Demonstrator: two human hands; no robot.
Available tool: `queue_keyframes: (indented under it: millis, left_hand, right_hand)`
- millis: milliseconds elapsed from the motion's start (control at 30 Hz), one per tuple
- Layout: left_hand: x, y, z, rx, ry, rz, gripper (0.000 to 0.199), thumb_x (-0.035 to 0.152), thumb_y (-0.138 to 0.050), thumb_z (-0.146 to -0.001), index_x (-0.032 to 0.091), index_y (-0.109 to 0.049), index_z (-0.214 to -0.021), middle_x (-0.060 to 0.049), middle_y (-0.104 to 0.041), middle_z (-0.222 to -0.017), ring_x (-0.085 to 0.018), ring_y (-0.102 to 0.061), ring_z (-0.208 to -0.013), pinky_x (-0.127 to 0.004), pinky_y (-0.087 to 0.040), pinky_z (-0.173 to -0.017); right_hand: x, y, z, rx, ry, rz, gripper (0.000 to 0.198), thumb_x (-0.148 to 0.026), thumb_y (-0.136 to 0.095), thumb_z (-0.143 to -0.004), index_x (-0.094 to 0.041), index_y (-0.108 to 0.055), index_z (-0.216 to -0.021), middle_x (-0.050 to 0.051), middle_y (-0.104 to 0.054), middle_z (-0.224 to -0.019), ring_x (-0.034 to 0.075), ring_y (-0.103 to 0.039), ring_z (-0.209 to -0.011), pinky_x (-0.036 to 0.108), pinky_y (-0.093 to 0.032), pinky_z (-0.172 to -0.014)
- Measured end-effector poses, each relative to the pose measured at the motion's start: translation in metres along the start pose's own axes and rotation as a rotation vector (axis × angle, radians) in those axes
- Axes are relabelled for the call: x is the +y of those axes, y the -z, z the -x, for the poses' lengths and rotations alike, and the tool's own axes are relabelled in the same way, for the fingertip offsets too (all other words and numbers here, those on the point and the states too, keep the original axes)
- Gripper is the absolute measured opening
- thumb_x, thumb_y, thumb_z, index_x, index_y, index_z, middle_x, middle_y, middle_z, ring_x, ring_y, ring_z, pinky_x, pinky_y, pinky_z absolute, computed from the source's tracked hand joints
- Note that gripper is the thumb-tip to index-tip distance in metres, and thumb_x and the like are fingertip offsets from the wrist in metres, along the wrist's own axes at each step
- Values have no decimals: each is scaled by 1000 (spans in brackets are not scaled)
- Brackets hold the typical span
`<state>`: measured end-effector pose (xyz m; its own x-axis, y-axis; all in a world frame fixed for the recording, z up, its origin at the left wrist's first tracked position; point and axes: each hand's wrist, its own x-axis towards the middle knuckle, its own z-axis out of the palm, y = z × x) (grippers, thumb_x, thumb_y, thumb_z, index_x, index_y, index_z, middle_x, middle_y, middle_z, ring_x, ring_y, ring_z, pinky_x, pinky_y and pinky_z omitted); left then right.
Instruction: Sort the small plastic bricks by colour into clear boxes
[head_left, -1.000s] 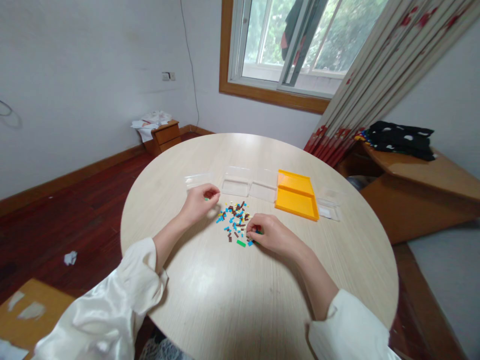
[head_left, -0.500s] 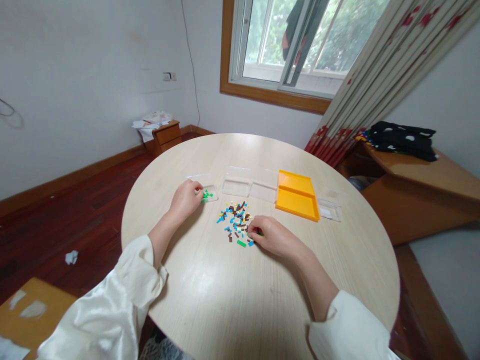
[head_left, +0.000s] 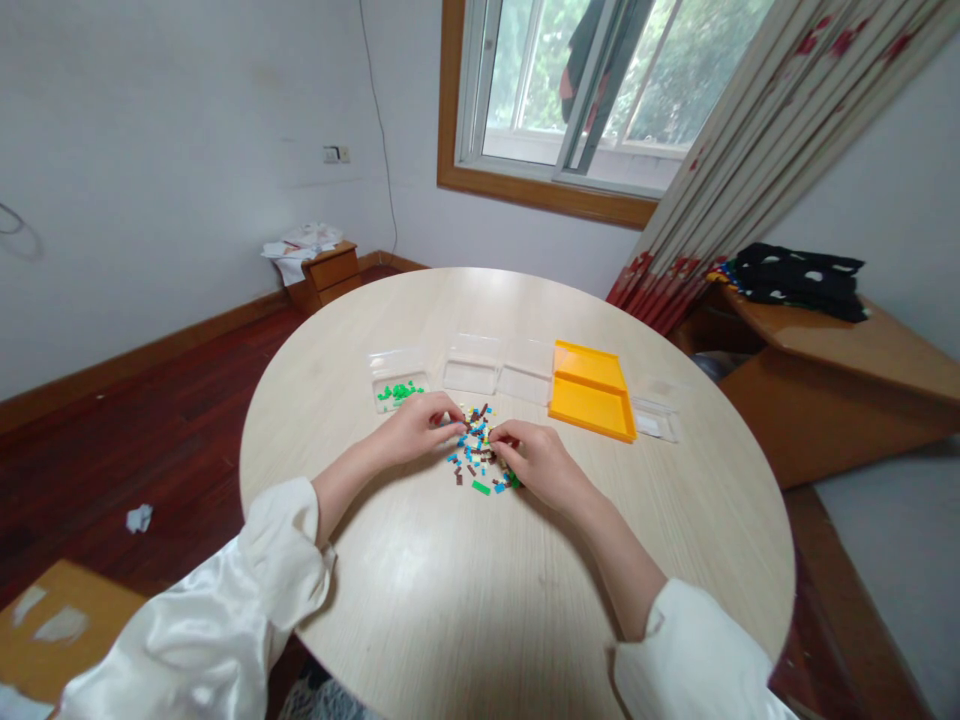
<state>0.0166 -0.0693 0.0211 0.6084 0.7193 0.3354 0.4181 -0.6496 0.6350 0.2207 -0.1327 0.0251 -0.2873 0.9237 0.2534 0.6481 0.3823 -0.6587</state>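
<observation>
A loose pile of small building bricks (head_left: 474,455) in blue, brown, yellow, white and green lies on the table. My left hand (head_left: 420,427) reaches into the pile's left side, thumb and forefinger slightly apart, with nothing visible between them. At the right side is my right hand (head_left: 538,458), its fingertips pinched together among the bricks; what they hold is too small to make out. Beyond my left hand, a clear hinged box (head_left: 397,362) stands with its lid up and several green bricks (head_left: 401,391) inside. One longer green brick (head_left: 481,487) lies at the pile's near edge.
Two more clear boxes (head_left: 471,375) stand open behind the pile. To their right are an open yellow case (head_left: 592,408) and another clear box (head_left: 656,422). All rest on a round pale wooden table (head_left: 540,590). A wooden cabinet (head_left: 810,400) stands beyond the table's right edge.
My left hand has moved right and nearer, from the box of green bricks to the pile, uncovering that box. My right hand has shifted slightly farther into the pile.
</observation>
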Motion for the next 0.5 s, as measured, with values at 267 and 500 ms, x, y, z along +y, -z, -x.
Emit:
queue_keyframes:
  millis: [267,500]
  left_hand:
    - [9,-11,4,-159,-60,117,18,29,-55,-83,15,-66,-81,-2,-63,-74,-11,-53,-67,-22,-40,-64]
    - [13,-12,5,-144,-41,143,21,30,-54,-83,15,-67,-79,-1,-61,-68,-10,-51,-62,-20,-38,-60]
  right_hand:
    - [-8,-5,1,28,20,-87,9,-16,-54,-80,-18,-63,-79,0,-66,-74,12,-59,-67,22,-44,-66]
    - [-9,-7,1,24,35,-94,11,-18,-52,-82,-18,-62,-80,1,-65,-74,12,-57,-67,23,-43,-65]
